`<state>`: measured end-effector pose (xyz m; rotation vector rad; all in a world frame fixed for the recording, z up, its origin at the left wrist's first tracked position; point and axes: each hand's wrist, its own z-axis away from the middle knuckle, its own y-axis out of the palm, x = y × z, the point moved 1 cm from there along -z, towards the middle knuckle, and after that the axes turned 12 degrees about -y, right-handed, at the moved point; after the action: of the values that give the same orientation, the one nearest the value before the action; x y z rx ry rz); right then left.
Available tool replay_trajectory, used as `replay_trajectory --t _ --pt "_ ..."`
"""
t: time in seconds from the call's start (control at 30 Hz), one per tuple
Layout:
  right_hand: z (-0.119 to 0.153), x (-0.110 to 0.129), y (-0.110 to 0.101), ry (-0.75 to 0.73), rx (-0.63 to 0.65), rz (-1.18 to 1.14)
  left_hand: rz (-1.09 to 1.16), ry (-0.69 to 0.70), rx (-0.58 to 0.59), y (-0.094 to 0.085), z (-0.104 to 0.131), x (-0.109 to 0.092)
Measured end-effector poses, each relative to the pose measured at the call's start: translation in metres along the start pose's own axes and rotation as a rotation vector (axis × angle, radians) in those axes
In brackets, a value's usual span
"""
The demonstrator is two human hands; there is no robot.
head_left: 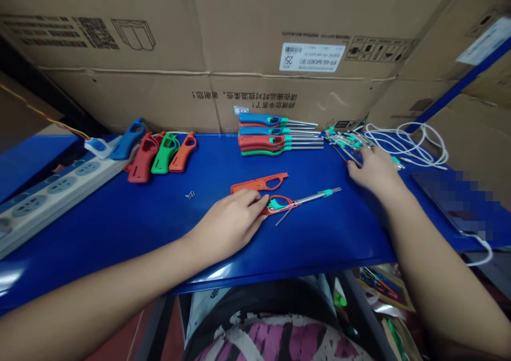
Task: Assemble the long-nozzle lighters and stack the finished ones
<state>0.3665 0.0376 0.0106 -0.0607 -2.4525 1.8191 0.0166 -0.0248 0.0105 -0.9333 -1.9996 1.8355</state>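
Observation:
My left hand (229,225) is closed on the handle end of an opened orange lighter half (295,203), which has green and wire parts inside and a metal rod pointing right. Just behind it lies a loose orange shell half (259,182). At the back right, my right hand (375,170) reaches into a pile of metal rods and green parts (347,139); its thumb and fingers are apart, and whether it touches a part is hard to tell. Between the hands, farther back, is a stack of lighters (261,141) in blue, red and green.
Several coloured handle shells (139,161) stand at the back left beside a power strip (59,188). Small screws (190,195) lie left of my left hand. A white cable (427,142) coils at the right, near a dark flat device (443,201). Cardboard (223,41) rises behind the blue table (319,244).

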Motion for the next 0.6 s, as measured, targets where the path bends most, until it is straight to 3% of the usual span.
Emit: replay_trajectory --t 0.1,0.27,0.4,0.6 --pt "-0.004 -0.011 0.006 0.059 0.104 0.018 0.024 -0.033 0.006 -0.001 0.0 -0.002" --pt "-0.005 -0.006 0.009 0.005 0.127 0.01 -0.163 -0.04 0.052 -0.003 0.002 -0.01" --pt "-0.006 -0.012 0.001 0.065 0.102 0.019 -0.276 -0.022 0.013 0.0 0.005 -0.01" --pt "-0.006 -0.035 -0.007 0.189 0.103 0.051 -0.145 -0.065 0.086 -0.007 0.003 -0.006"
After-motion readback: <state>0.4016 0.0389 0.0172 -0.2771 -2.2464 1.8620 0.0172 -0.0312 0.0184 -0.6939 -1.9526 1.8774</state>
